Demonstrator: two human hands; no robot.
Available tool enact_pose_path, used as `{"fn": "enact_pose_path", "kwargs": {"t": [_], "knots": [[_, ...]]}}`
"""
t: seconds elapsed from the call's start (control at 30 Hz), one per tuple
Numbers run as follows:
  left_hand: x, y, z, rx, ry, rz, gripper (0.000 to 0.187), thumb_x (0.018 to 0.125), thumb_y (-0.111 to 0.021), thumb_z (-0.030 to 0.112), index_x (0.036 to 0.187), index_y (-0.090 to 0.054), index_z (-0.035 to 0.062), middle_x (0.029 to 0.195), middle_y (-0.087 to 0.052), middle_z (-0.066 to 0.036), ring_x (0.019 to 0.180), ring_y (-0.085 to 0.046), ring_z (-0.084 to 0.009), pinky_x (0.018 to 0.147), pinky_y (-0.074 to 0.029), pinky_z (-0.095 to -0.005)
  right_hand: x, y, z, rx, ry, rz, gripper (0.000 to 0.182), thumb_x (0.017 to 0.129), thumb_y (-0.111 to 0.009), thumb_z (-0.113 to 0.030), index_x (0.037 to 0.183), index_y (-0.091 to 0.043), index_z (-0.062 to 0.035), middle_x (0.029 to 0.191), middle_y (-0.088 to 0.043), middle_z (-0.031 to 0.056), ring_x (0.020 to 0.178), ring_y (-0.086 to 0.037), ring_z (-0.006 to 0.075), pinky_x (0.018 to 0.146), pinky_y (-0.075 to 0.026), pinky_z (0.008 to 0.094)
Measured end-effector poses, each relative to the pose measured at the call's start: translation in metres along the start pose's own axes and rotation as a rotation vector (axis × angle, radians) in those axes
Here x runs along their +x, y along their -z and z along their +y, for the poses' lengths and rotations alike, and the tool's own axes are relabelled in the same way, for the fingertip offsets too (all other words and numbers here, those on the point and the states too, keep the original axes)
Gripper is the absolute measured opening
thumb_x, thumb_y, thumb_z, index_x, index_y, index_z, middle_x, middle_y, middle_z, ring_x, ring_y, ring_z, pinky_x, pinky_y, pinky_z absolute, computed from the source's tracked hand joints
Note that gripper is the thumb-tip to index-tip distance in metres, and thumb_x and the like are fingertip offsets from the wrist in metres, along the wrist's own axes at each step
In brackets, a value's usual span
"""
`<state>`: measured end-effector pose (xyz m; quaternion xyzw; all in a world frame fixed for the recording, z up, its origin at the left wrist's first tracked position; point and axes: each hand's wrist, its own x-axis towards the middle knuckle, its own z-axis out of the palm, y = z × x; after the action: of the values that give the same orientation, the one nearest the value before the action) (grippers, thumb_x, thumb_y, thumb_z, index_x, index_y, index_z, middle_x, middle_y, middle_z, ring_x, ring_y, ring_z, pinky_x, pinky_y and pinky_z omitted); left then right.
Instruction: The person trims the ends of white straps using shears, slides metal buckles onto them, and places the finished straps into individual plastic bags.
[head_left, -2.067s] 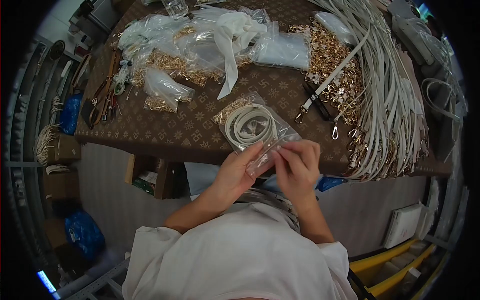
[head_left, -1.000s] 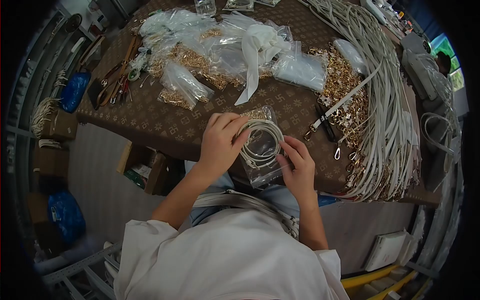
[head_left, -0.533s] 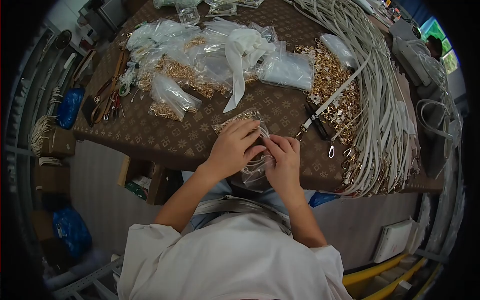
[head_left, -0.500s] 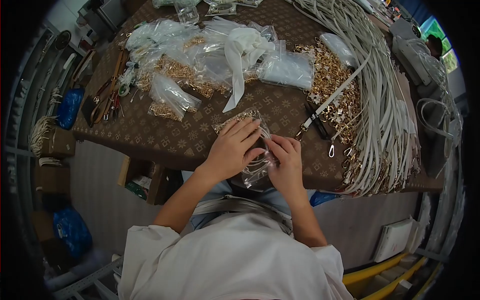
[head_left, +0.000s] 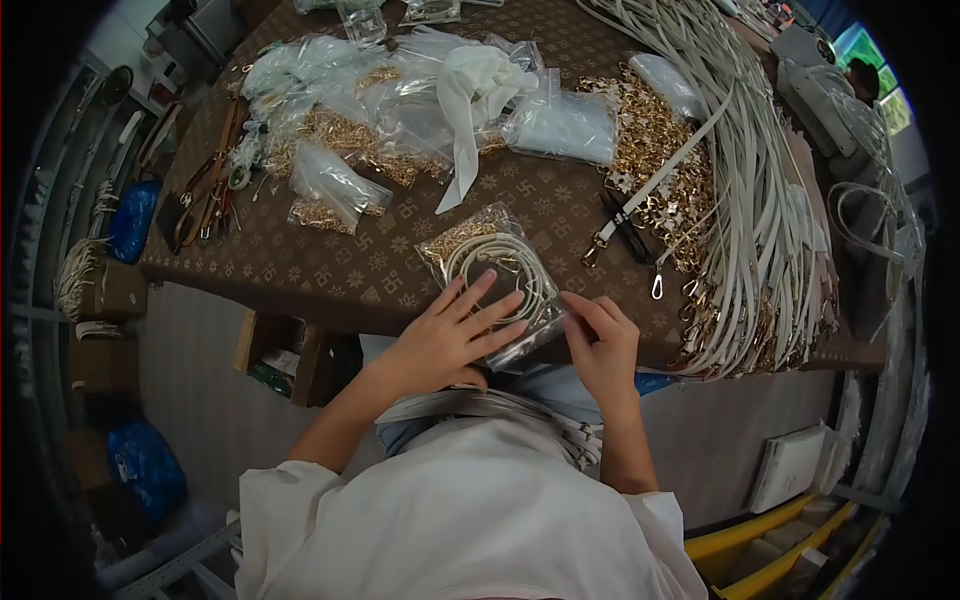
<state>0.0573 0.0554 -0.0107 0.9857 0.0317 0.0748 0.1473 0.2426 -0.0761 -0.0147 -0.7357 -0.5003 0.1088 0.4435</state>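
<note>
A clear plastic bag [head_left: 510, 354] lies at the table's front edge, holding a coiled white strap [head_left: 535, 275] and gold-coloured chain or hardware [head_left: 455, 240] in its far left corner. My left hand [head_left: 450, 335] is spread over the near left part of the bag, fingers apart, fingertips resting on the coil. At the bag's right edge, my right hand [head_left: 605, 345] has thumb and forefinger pinched on the plastic. The exact grip is partly hidden.
Chain-filled bags [head_left: 340, 185], a white cloth strip [head_left: 465, 110] and a stack of clear bags [head_left: 565, 130] lie further back. To the right are gold clasps [head_left: 640, 130], black-handled pliers [head_left: 627, 232] and many pale straps [head_left: 760, 220]. Tools [head_left: 210, 195] lie at left.
My left hand has slid back toward me and spread, uncovering the coiled strap and the hardware in the bag. My right hand has shifted right to the bag's edge.
</note>
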Motion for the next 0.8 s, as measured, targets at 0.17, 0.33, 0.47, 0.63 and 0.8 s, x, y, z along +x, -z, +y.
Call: {"fn": "enact_pose_path", "kwargs": {"t": [0.17,0.33,0.47,0.63,0.8], "knots": [[0.014,-0.002,-0.011,-0.095,-0.041,0.417,0.043,0.074,-0.062,0.013,0.117,-0.057,0.0104,0.127,-0.051,-0.008,0.12,-0.044,-0.0302,0.1,-0.034,-0.044,0.016,0.007,-0.01,0.509,-0.064,-0.053,0.024,0.079,-0.065,-0.003,0.102,-0.063,-0.0002,0.071,-0.052,0.0032,0.064,-0.049,0.0078,0.057,-0.039,0.0198],[0.039,0.04,-0.016,-1.138,0.285,0.733,0.024,0.092,-0.045,0.006,0.111,-0.057,-0.0018,0.11,-0.06,-0.017,0.101,-0.058,-0.0247,0.09,-0.045,-0.0348,0.053,0.037,-0.032,0.672,0.017,-0.017,0.03,0.078,-0.066,-0.003,0.107,-0.06,0.0002,0.079,-0.05,0.0001,0.068,-0.045,0.0077,0.061,-0.038,0.0182],[0.051,0.041,-0.023,-1.603,0.101,0.747,0.028,0.094,-0.044,0.015,0.11,-0.055,-0.0057,0.106,-0.061,-0.017,0.101,-0.058,-0.0243,0.09,-0.046,-0.0357,0.067,0.037,-0.041,0.515,0.208,0.107,0.023,0.077,-0.067,-0.002,0.099,-0.062,0.0006,0.078,-0.051,0.0015,0.068,-0.047,0.0088,0.061,-0.039,0.0194],[0.051,0.028,-0.035,-1.546,0.06,0.697,0.031,0.095,-0.044,0.018,0.113,-0.053,-0.0049,0.107,-0.06,-0.018,0.103,-0.057,-0.025,0.092,-0.044,-0.0371,0.069,0.032,-0.052,0.44,0.206,0.178,0.006,0.076,-0.066,0.0,0.08,-0.063,0.0019,0.072,-0.056,0.0048,0.063,-0.052,0.0104,0.055,-0.041,0.0221],[0.049,0.053,-0.032,-1.652,0.107,0.666,0.032,0.09,-0.054,0.016,0.115,-0.052,-0.0037,0.111,-0.058,-0.017,0.107,-0.054,-0.0242,0.098,-0.039,-0.037,0.07,0.028,-0.051,0.33,0.265,0.152,0.006,0.075,-0.066,0.002,0.079,-0.062,0.0007,0.073,-0.055,0.0051,0.062,-0.053,0.0129,0.053,-0.042,0.0238]]}}
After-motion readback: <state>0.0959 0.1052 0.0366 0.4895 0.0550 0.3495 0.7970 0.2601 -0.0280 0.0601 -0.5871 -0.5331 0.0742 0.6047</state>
